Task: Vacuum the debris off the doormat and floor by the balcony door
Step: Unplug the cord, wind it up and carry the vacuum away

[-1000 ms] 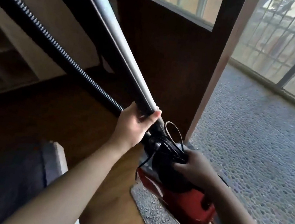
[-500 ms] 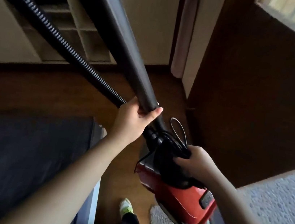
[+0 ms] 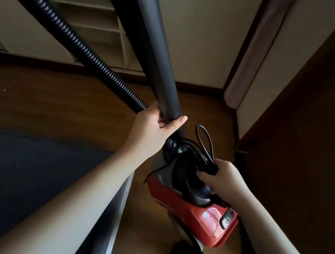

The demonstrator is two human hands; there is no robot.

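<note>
Two hands carry the whole rig, well off the wooden floor (image 3: 61, 109). Biggest piece, the dark wand (image 3: 152, 45), slants up out of view, left hand (image 3: 150, 133) wrapped round its lower end beside the ribbed hose (image 3: 68, 31). Below, the red canister vacuum (image 3: 191, 212) hangs from the right hand (image 3: 226, 178), fingers closed on handle and bundled cord (image 3: 204, 151). No doormat or balcony door in sight. Best advice: keep the wand's far end clear of the shelves (image 3: 102, 31), and set the canister down before freeing that cord.
</note>
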